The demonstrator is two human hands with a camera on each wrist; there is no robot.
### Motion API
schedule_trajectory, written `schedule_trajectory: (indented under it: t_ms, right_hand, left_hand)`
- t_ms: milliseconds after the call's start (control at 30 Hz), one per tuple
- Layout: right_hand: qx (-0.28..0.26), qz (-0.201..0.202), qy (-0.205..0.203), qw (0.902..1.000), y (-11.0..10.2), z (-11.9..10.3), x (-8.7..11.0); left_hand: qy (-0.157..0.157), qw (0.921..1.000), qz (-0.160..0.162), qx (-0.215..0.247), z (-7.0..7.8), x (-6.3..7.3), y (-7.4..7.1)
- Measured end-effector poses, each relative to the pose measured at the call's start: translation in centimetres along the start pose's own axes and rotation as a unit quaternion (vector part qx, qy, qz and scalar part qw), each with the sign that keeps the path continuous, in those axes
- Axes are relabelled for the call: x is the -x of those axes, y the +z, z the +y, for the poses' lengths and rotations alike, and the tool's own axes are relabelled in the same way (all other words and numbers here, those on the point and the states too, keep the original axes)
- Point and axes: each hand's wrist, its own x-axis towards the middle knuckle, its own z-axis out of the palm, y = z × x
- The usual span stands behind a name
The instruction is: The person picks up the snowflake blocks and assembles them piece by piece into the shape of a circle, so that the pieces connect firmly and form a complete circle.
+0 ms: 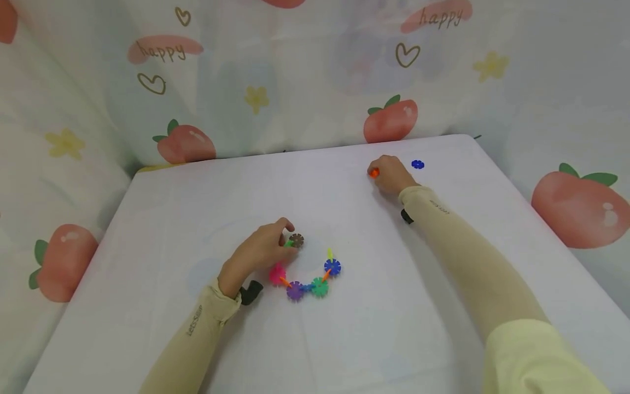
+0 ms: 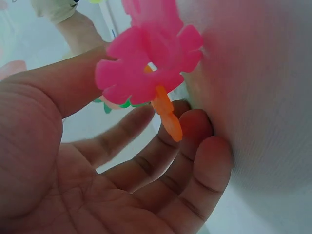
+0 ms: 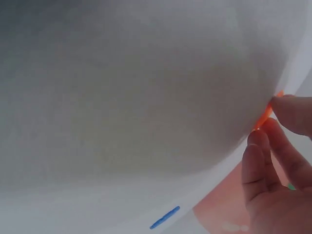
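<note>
A curved chain of interlocking notched plastic discs lies on the white table, with a purple disc (image 1: 295, 291), a teal disc (image 1: 320, 287) and a blue disc (image 1: 332, 267). My left hand (image 1: 261, 246) is at its left end, fingers loosely bent beside a brown disc (image 1: 297, 240) and a partly hidden green one. In the left wrist view a pink disc (image 2: 122, 68) with an orange disc (image 2: 167, 114) hides the thumb tip. Far right, my right hand (image 1: 391, 175) pinches an orange disc (image 3: 264, 117) between thumb and fingertips, at the tabletop.
A loose dark blue disc (image 1: 418, 164) lies flat near the table's far right corner, just beyond my right hand. Fruit-printed curtains (image 1: 315, 71) hang behind and beside the white-covered table (image 1: 162, 219).
</note>
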Motion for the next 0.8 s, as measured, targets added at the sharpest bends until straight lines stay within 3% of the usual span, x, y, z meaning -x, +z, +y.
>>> schedule_trajectory:
  t_ms: [133, 467, 600, 800]
  right_hand:
    - [-0.025, 0.010, -0.001, 0.9996, 0.0, -0.1, 0.4]
    - [-0.084, 0.020, 0.000, 0.9963, 0.2, 0.1, 1.4]
    - [-0.110, 0.016, 0.000, 0.9938, 0.7, -1.0, 1.9]
    - [-0.120, -0.026, -0.012, 0.9923, 1.6, -3.5, 3.1]
  left_hand:
    - [0.005, 0.9998, -0.013, -0.017, 0.3, -0.3, 0.0]
    - [0.008, 0.9991, 0.000, -0.042, 0.5, -0.4, 0.5]
    - [0.008, 0.9989, 0.010, -0.044, 0.5, -0.4, 0.6]
    - [0.010, 0.9991, 0.014, -0.038, 0.5, -0.3, 0.6]
